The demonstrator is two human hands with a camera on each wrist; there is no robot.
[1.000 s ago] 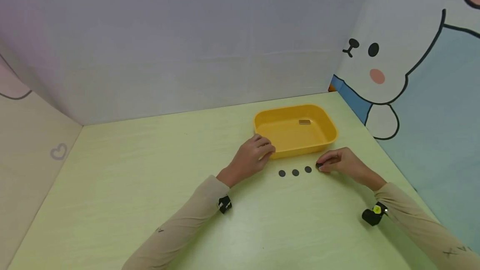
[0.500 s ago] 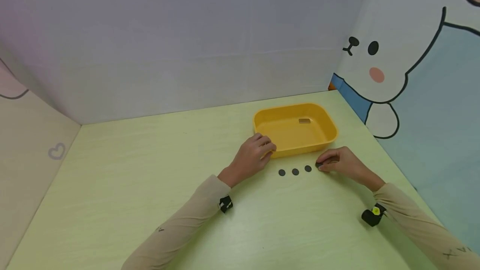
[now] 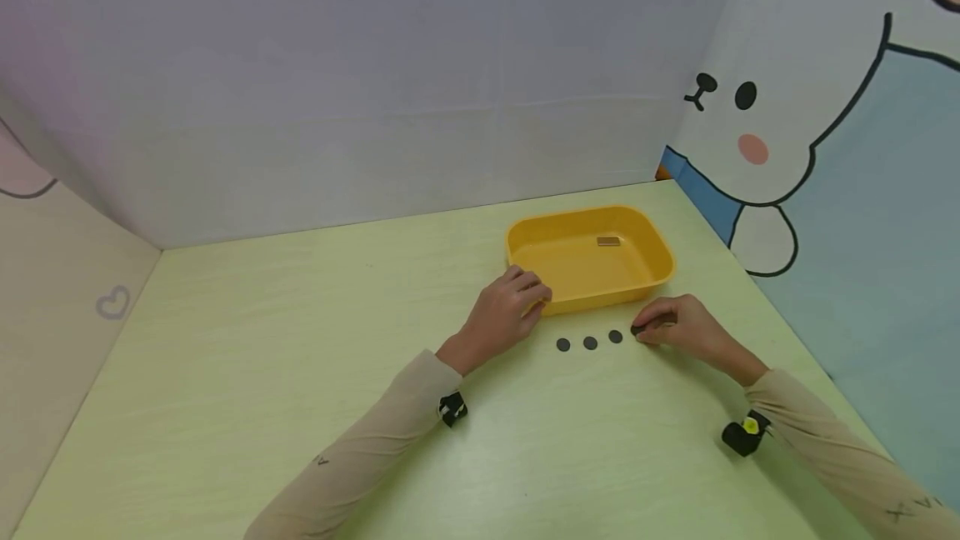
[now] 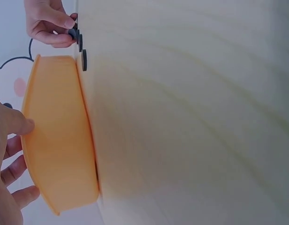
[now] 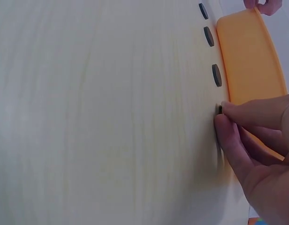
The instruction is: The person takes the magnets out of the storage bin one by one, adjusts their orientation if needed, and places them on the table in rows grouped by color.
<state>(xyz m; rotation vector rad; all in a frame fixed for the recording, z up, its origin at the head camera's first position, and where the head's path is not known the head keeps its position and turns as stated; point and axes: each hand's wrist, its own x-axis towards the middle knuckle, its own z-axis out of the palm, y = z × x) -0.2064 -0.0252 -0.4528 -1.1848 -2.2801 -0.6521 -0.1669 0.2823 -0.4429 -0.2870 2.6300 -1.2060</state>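
A yellow plastic tray [image 3: 592, 301] sits on the table toward the back right. My left hand [image 3: 504, 315] grips its near left corner; in the left wrist view the thumb [image 4: 26, 125] is at the rim, with the other fingers along the edge. My right hand [image 3: 686, 327] pinches a small black disc [image 3: 637, 329] between thumb and fingertips, close over the table in front of the tray's right end. To its left, three similar discs lie in a row: a near one [image 3: 615, 337], a middle one [image 3: 590, 343] and a far-left one [image 3: 563, 345]. Fingers mostly hide the pinched disc in the right wrist view.
A small brown rectangular piece [image 3: 608, 242] is inside the tray near its back wall. The pale green table [image 3: 300, 340] extends left and toward me. A plain wall [image 3: 337, 90] stands behind it, and a cartoon-printed wall [image 3: 862, 215] borders the right side.
Almost nothing differs: both hands keep their places at the tray and the disc, with only a slight shift of the right forearm and of the camera view.
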